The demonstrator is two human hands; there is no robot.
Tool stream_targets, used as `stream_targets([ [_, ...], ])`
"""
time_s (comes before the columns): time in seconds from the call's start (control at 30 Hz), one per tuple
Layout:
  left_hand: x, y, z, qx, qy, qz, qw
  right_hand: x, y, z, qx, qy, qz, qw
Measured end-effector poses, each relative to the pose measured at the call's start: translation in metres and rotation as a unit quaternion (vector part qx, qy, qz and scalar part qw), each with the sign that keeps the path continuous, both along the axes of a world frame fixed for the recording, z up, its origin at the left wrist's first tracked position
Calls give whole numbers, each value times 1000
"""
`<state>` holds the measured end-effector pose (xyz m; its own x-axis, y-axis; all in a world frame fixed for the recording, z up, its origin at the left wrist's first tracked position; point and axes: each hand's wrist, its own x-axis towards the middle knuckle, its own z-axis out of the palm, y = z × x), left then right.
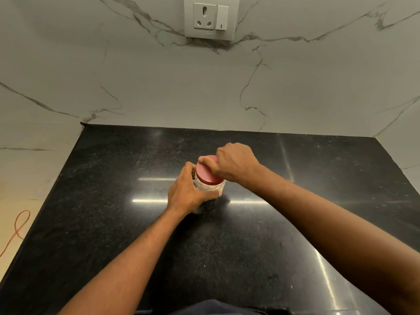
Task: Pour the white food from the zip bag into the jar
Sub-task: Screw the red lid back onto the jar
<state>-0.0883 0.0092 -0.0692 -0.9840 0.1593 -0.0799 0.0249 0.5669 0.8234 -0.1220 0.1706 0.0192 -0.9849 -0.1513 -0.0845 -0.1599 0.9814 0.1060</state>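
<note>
Dark cloth (pixel 218 306) shows at the very near edge, a strip of the person's clothing at the bottom middle. Beyond it the black counter (pixel 295 223) fills the lower half, polished and speckled, with streaks of light reflected across it. Behind and to both sides rises the marble wall (pixel 113 76), pale with grey veins. Two bare forearms reach in from the near edge, one from the left and one from the right, and meet near the counter's middle.

On the far wall, top centre, sits a white socket plate (pixel 211 17) (one outlet, one switch beside it). At the far left, off the counter's edge, an orange cord (pixel 19 226) loops over a pale floor.

The left hand (pixel 188 189) is wrapped around the left side of the jar (pixel 210 187), fingers closed on its white, patterned body, thumb along the near side. The jar stands upright on the counter, about midway between left and right. The right hand (pixel 236 163) comes over from the right, its fingers clamped on the far edge of the red lid (pixel 205 173), which sits on the jar's mouth, slightly tilted toward the camera.
</note>
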Motion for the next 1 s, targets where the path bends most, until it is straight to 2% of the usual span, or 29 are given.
stream_targets([
  [0.07,1,-1,0,-2,0,-1,1000,6,9,-2,-48,-69,51,995],
  [0.13,1,0,1,-2,7,-8,1000,8,13,12,-134,-204,129,961],
  [0.2,2,1,2,-2,12,-8,1000,10,12,19,-141,-235,167,947],
  [0.37,2,1,1,-7,2,8,1000,0,3,23,-71,-121,169,976],
  [0.47,1,3,0,-17,-6,10,1000,-3,-2,15,-34,-56,113,991],
  [0.57,0,5,1,-35,-7,15,999,2,-6,1,-59,-27,38,997],
  [0.77,-2,6,1,-31,-14,8,999,13,-1,-12,-70,30,1,997],
  [0.8,-2,6,1,-22,-14,15,1000,17,3,-16,-96,23,-4,995],
  [0.87,-6,6,0,-10,-11,29,999,25,13,-26,-207,-17,-9,978],
  [0.93,-20,4,2,-8,7,40,999,29,22,-34,-327,-42,-5,944],
  [1.0,-41,2,7,0,30,49,998,25,27,-42,-407,-39,-4,913],
])
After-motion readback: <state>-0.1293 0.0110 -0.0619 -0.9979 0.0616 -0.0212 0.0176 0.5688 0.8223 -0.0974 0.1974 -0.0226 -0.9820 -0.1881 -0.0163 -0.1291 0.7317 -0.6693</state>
